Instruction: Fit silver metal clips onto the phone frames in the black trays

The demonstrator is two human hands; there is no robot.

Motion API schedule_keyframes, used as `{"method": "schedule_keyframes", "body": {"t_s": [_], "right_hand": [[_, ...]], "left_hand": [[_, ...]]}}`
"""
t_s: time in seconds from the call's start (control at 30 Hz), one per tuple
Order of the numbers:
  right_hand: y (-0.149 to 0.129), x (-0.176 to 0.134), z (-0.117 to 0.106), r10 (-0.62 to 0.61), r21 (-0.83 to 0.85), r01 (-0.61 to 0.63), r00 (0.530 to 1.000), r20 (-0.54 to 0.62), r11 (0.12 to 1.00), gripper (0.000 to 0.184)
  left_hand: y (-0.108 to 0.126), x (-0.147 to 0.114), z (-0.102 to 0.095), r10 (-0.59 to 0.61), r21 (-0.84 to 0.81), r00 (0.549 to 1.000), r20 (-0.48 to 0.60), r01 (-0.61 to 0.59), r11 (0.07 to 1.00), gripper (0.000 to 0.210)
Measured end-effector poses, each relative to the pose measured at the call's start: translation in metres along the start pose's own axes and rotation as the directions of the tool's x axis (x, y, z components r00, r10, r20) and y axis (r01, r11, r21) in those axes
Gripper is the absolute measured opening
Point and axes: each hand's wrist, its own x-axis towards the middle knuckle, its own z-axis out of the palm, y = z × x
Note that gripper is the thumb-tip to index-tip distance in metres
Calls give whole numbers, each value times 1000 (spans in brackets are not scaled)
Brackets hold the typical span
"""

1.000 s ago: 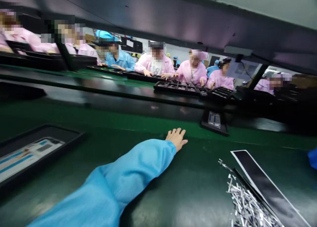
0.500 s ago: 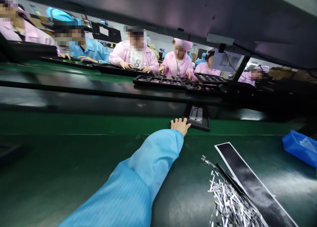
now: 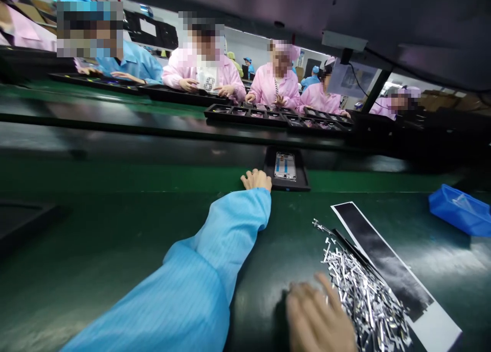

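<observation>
**Black tray (image 3: 302, 171) shifted toward 9 o'clock; right hand (image 3: 321, 316) now in view**

Take the left hand (image 3: 256, 180) as the clock's centre. Half a second ago the tray lay closer in line with the pile (image 3: 364, 295) of metal slivers; it now sits farther left of it, and the left hand has shifted the same way. The tray is just off 3 o'clock, its near left edge against or right beside the thumb side of that hand. Inside it lies a panel (image 3: 285, 166) with blue strips.

The left grip has its fingers apart and loosely curled; whether the thumb pinches the rim, I cannot tell.

Newest is the right hand, at 5 o'clock, absent from the previous view. It is blurred, one finger reaching out toward the pile at 4 o'clock. I cannot tell whether its grip holds anything or touches the slivers.

For the work, this seems to put both hands to use at once: one at the tray, one by the pile.

Beyond the pile, a dark strip (image 3: 378, 244) lies slanted on the tabletop (image 3: 291, 234); a blue bin (image 3: 456, 211) stands at 3 o'clock.
</observation>
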Motion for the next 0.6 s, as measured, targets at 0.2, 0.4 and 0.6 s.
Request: {"method": "schedule_keyframes", "body": {"t_s": [0.2,0.4,0.6], "right_hand": [[54,-4,-10,350,-172,-346,937,-9,922,11],[60,-9,3,414,-254,-381,906,91,889,16],[62,-10,6,414,-246,-381,905,98,891,22]], "left_hand": [[-23,9,-15,-183,-285,982,-49,161,945,26],[-58,20,-35,-250,-529,968,26,226,818,25],[-98,3,-69,-200,-699,978,51,178,692,24]]}}
